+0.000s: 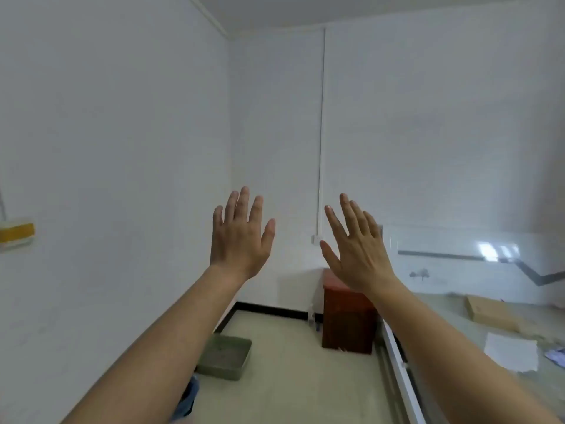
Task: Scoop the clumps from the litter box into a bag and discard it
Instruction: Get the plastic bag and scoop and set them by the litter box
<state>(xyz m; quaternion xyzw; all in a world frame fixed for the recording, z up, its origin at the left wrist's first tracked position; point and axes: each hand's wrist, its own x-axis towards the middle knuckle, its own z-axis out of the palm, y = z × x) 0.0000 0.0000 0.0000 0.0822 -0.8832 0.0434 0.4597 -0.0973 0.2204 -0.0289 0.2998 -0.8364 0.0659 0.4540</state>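
Litter box (223,374) on floor by left wall, well below your hands. Left hand (240,240) and right hand (359,252) raised, fingers spread, empty. Tray probably stiff, heavy with litter; grip rim, keep level.

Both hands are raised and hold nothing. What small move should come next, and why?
The left hand and right hand are raised, open and hold nothing, while the green litter box sits low on the floor by the left wall. So probably the best move is to lower both hands and step toward it.
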